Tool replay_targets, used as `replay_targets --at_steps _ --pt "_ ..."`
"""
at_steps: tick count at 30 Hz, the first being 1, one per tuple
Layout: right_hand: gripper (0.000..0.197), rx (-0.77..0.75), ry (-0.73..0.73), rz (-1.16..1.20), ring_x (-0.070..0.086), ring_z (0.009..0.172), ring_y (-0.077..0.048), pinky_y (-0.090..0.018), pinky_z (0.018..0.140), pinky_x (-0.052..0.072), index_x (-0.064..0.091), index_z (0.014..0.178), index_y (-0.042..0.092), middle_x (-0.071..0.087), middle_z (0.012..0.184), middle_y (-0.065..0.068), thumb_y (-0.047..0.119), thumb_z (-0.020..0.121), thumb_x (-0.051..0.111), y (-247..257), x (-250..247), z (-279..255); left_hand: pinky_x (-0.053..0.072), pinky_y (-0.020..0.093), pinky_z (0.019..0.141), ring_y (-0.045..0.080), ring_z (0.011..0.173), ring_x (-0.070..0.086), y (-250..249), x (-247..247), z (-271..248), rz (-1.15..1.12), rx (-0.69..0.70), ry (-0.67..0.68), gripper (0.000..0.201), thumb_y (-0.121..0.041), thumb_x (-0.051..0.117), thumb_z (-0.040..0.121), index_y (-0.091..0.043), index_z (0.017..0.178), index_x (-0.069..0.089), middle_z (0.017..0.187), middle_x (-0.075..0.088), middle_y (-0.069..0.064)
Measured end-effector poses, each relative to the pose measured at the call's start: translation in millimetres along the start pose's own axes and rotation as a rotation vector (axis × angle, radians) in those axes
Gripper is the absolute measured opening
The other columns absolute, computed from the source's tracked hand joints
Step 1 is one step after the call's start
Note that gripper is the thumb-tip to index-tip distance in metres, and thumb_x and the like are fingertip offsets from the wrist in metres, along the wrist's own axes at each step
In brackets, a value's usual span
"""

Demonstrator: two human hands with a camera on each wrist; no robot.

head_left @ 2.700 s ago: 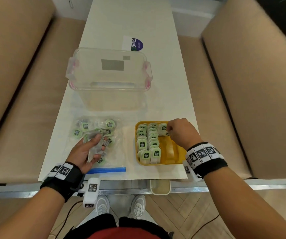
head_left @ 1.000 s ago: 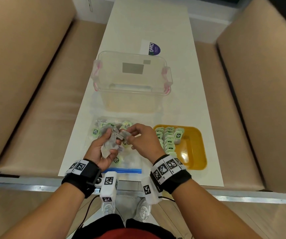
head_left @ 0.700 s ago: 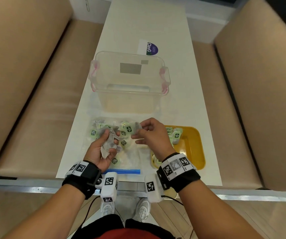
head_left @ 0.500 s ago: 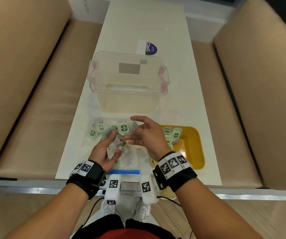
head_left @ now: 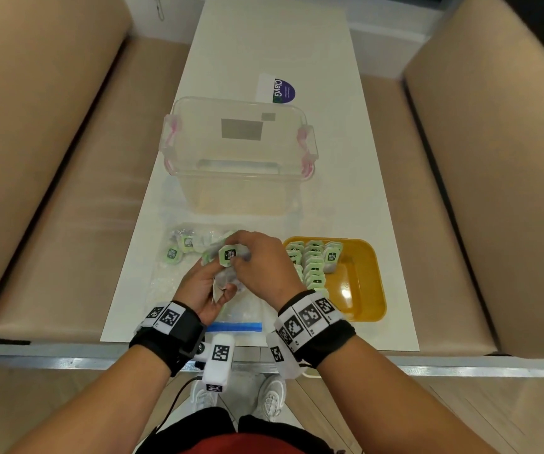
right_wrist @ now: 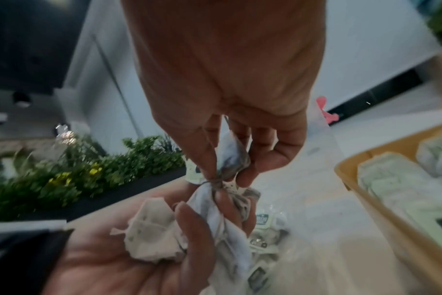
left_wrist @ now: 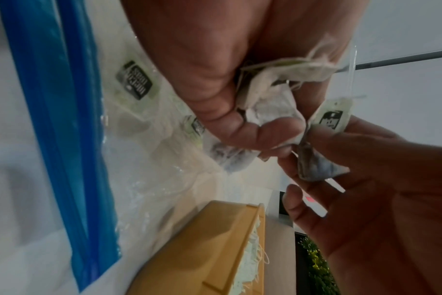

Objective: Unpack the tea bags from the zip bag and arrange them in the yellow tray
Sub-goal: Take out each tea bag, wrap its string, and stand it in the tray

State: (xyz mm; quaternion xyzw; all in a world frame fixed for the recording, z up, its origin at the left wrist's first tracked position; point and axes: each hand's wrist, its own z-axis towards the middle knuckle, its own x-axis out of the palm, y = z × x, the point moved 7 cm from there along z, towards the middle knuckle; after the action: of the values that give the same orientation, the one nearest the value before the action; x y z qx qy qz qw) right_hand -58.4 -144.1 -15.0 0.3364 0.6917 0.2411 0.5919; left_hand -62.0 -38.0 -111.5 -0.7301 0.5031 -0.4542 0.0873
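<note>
Right hand (head_left: 262, 263) pinches crumpled papery tea bag (right_wrist: 231, 157)

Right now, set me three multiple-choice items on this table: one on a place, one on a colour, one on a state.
1. The yellow tray lies where?
A. right of the zip bag
B. inside the clear tub
C. on the bench

2. The zip bag's seal strip is
A. pink
B. blue
C. green

3. The right hand
A. rests flat
B. pinches a tea bag
C. grips the tub

Answers:
A, the tray sits right of the bag.
B, the strip shows blue.
C is wrong; B, its fingers pinch a tea bag above the left hand.
</note>
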Motion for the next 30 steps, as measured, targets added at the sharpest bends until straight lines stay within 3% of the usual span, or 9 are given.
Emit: replay_targets --at_steps 4,7,9,11,14,17,21,26,30 --pt "0.014 -0.104 -0.018 -0.142 0.058 0.086 -0.025 -0.039 0.072 0.050 0.064 0.095 0.013 0.057 0.094 -0.005 0.014 0.082 0.059 6.6 -3.2 -1.8 0.050 0.020 0.053 0.007 0.066 0.068 -0.2 -2.8 -0.2 0.032 0.002 -0.048 0.016 -0.017 0.064 0.093 -0.025 0.106 0.071 0.084 0.074 -0.002" --pt "0.010 -0.123 -0.073 -0.059 0.058 0.079 -0.019 -0.038 0.071 0.051 0.061 0.091 0.015 0.060 0.088 0.001 0.010 0.083 0.060 7.2 -17.6 -5.2 0.050 0.017 0.049 0.008 0.071 0.067 -1.4 -1.7 0.4 -0.002 -0.042 -0.046 0.020 -0.025 0.068 0.093 -0.023 0.112 0.071 0.091 0.073 -0.002" --pt "0.019 -0.096 -0.131 0.030 0.061 0.083 -0.012 -0.028 0.074 0.052 0.064 0.101 0.021 0.065 0.092 0.007 0.010 0.086 0.061 1.7 -37.5 -8.9 0.048 0.017 0.045 0.009 0.072 0.064 -2.9 -1.1 1.8 -0.035 -0.075 -0.013 0.026 -0.029 0.070 0.091 -0.019 0.115 0.070 0.096 0.070 0.002" --pt "0.019 -0.065 -0.214 0.092 0.062 0.081 -0.008 -0.024 0.073 0.052 0.067 0.100 0.023 0.068 0.091 0.009 0.011 0.087 0.061 -7.2 -64.3 -14.1 0.048 0.017 0.043 0.009 0.072 0.063 -4.0 -3.0 3.0 -0.039 -0.095 0.016 0.035 -0.031 0.069 0.091 -0.014 0.121 0.068 0.098 0.067 0.004" --pt "0.007 0.015 -0.306 0.056 0.061 0.075 -0.006 -0.029 0.071 0.052 0.068 0.086 0.024 0.068 0.079 0.010 0.018 0.085 0.064 -34.2 -100.5 -19.2 0.048 0.016 0.042 0.009 0.072 0.063 -5.2 -8.5 4.3 -0.032 -0.094 0.023 0.031 -0.030 0.066 0.094 -0.014 0.120 0.068 0.098 0.068 0.004" --pt "0.003 0.048 -0.350 -0.065 0.061 0.084 -0.011 -0.035 0.078 0.052 0.072 0.084 0.023 0.064 0.088 0.006 0.024 0.083 0.068 -63.4 -125.7 -21.2 0.048 0.015 0.042 0.009 0.071 0.063 -7.5 -11.6 4.5 -0.016 -0.084 0.024 0.030 -0.030 0.067 0.092 -0.015 0.119 0.068 0.096 0.068 0.004" --pt "0.008 0.134 -0.268 -0.238 0.061 0.087 -0.016 -0.031 0.077 0.050 0.074 0.091 0.019 0.065 0.092 0.001 0.019 0.087 0.067 -93.2 -147.3 -24.6 0.047 0.016 0.042 0.010 0.070 0.064 -7.5 -20.8 6.5 0.006 -0.080 -0.018 0.029 -0.030 0.068 0.090 -0.015 0.115 0.067 0.096 0.070 0.003" --pt "0.014 0.222 -0.150 -0.349 0.059 0.080 -0.012 -0.018 0.061 0.042 0.073 0.086 0.018 0.066 0.081 0.006 0.007 0.084 0.066 -113.5 -156.9 -26.1 0.045 0.015 0.040 0.009 0.068 0.063 -4.9 -26.0 5.5 0.022 -0.069 -0.019 0.025 -0.027 0.065 0.094 -0.015 0.115 0.070 0.094 0.068 0.003" --pt "0.018 0.239 -0.094 -0.389 0.058 0.081 -0.012 -0.019 0.063 0.039 0.076 0.086 0.015 0.068 0.084 0.002 0.003 0.084 0.063 -121.2 -154.0 -24.0 0.045 0.015 0.041 0.007 0.067 0.063 -3.4 -28.9 4.7 0.040 -0.063 -0.033 0.040 -0.029 0.065 0.093 -0.010 0.129 0.064 0.092 0.069 0.001"
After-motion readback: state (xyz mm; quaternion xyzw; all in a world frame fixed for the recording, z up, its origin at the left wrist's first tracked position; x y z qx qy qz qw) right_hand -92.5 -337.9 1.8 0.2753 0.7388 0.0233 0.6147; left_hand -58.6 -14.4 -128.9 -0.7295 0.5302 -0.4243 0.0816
